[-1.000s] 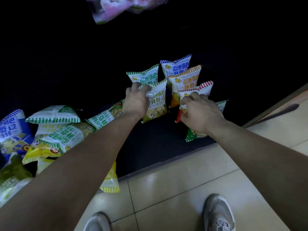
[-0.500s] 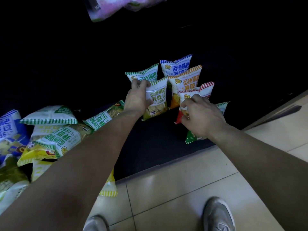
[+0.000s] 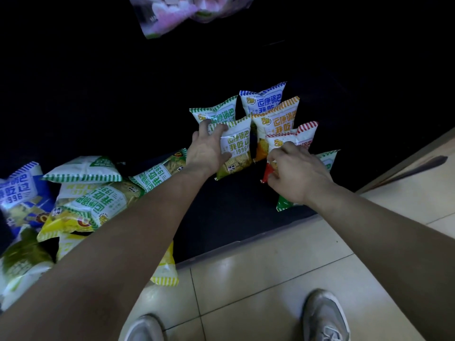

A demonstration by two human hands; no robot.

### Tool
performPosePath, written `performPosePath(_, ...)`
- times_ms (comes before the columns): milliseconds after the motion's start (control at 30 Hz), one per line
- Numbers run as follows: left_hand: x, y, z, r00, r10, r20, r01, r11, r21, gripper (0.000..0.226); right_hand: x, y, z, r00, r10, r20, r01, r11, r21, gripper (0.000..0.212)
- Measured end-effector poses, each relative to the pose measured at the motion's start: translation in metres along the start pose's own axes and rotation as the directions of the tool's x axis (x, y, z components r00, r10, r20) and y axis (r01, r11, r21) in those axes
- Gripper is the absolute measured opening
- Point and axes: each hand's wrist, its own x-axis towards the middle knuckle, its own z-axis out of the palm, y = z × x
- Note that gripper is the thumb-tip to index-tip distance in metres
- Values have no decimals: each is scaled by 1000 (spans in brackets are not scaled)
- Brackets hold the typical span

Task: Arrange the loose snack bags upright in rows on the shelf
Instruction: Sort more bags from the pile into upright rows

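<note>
On the dark bottom shelf [image 3: 234,212] several small snack bags stand upright in two rows. My left hand [image 3: 205,150] grips the left edge of an olive-green striped bag [image 3: 237,146], which stands in front of a green striped bag [image 3: 216,112]. My right hand [image 3: 295,173] pinches a red striped bag [image 3: 301,135] and covers most of a green bag [image 3: 327,159] in front of it. Behind the red one stand an orange bag [image 3: 278,119] and a blue bag [image 3: 263,99].
A heap of loose bags [image 3: 86,200] lies flat at the shelf's left end; a yellow one [image 3: 165,271] hangs over the front edge. A pink bag [image 3: 177,13] hangs from above. Beige floor tiles [image 3: 258,279] and my grey shoes [image 3: 325,316] are below.
My left hand has slid a little up the olive-green bag's left edge, and the bag stands straighter. My right hand stays on the red bag.
</note>
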Motion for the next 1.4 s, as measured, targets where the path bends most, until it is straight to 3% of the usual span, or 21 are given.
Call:
performPosePath(500, -24, -9, -45, 995, 25, 98, -34, 995, 98, 93, -14, -18, -21, 999, -54, 1, 54, 998, -44, 48)
performPosePath(633, -49, -42, -100, 961, 44, 272, -106, 971, 216, 66, -3, -58, -22, 989, -144, 46, 147, 987, -70, 52)
performPosePath(733, -87, -95, -118, 939, -62, 338, -15, 975, 222, 54, 13, -97, -1, 955, -233, 185, 246, 968, -51, 55)
performPosePath(833, -116, -151, -117, 944, -177, 278, 130, 975, 179, 62, 43, -132, 34, 923, -250, 292, 273, 961, -42, 60)
performPosePath(900, -122, -176, -116, 955, -210, 207, 189, 975, 117, 62, 65, -152, 59, 931, -225, 288, 240, 971, -19, 63)
performPosePath(1000, -125, -193, -112, 963, -246, 108, 244, 969, 27, 58, 96, -168, 92, 960, -95, 263, 87, 995, 40, 74)
performPosePath(1067, -129, -198, -103, 961, -260, 97, 258, 966, 26, 58, 114, -173, 109, 948, -6, 319, -36, 991, 127, 95)
performPosePath(1167, -130, -203, -89, 976, -213, 47, 213, 977, 13, 60, 132, -177, 125, 937, 22, 349, -120, 958, 261, 114)
performPosePath(1267, -125, -203, -84, 974, -225, 27, 225, 974, -2, 61, 136, -180, 126, 970, 8, 242, -100, 924, 370, 105)
performPosePath(1400, -126, -195, -82, 974, -217, 64, 217, 976, 8, 62, 125, -182, 112, 996, -4, 89, -28, 933, 360, 88)
